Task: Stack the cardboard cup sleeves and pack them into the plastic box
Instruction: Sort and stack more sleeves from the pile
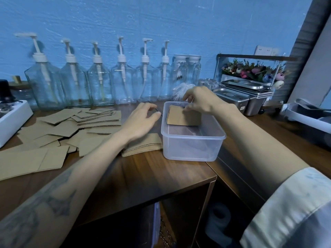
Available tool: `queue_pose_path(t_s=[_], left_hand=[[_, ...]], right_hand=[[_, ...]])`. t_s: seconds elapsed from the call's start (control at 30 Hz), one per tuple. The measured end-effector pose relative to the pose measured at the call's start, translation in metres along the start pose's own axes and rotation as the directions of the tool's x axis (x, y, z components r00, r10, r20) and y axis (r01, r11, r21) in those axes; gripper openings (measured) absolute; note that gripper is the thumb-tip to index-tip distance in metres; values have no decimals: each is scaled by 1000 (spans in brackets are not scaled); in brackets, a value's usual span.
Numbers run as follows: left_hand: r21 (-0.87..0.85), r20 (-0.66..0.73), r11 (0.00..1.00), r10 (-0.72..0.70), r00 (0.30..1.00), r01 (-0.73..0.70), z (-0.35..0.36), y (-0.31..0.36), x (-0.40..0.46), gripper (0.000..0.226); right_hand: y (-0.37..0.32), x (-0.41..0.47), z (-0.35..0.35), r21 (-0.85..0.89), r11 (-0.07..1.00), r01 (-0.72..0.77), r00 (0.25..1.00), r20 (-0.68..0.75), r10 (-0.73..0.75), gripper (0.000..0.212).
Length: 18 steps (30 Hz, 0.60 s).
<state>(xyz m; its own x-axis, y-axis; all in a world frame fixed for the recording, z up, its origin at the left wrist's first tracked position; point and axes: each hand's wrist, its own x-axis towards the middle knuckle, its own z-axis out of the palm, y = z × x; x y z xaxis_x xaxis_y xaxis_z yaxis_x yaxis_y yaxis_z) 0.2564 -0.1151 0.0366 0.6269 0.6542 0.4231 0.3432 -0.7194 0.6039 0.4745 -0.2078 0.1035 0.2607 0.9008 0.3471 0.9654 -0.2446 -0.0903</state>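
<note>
In the head view, a small stack of cardboard cup sleeves (183,117) is held inside the clear plastic box (193,147), at its far end, standing on edge and tilted, with its lower edge seen through the near wall above the box floor. The stack is pinched at its top edge by the right hand (198,101), so this grip is closed on the sleeves, thumb on the near face and fingers curled over the far rim of the box. The left hand (141,120) is held just left of the box, above the wooden worktop (143,172); its fingers are loosely curled and nothing is held, so that grip is open. A short pile of flattened sleeves (143,144) is seen under the left wrist, touching the box's left wall. More loose sleeves (71,126) are scattered across the left part of the worktop, some overlapping in rough piles. Along the blue wall, a row of clear pump bottles (100,83) is set out. To the right of the box, steel lidded pans (241,97) are stacked, with artificial flowers (254,70) behind them. A white tray (10,119) is seen at the left edge.
</note>
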Motion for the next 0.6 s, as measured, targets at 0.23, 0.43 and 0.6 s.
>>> queue_pose_path(t_s=[0.23, 0.43, 0.6], left_hand=[[321, 20, 947, -12, 1000, 4, -57, -28, -9, 60], [483, -22, 874, -58, 998, 61, -118, -59, -42, 56], [538, -31, 829, -158, 987, 150, -162, -93, -82, 53]], right_hand=[[-55, 7, -12, 99, 989, 108, 994, -2, -108, 38], [-151, 19, -8, 219, 940, 261, 957, 68, -282, 48], [-224, 23, 19, 267, 899, 347, 919, 95, -382, 47]])
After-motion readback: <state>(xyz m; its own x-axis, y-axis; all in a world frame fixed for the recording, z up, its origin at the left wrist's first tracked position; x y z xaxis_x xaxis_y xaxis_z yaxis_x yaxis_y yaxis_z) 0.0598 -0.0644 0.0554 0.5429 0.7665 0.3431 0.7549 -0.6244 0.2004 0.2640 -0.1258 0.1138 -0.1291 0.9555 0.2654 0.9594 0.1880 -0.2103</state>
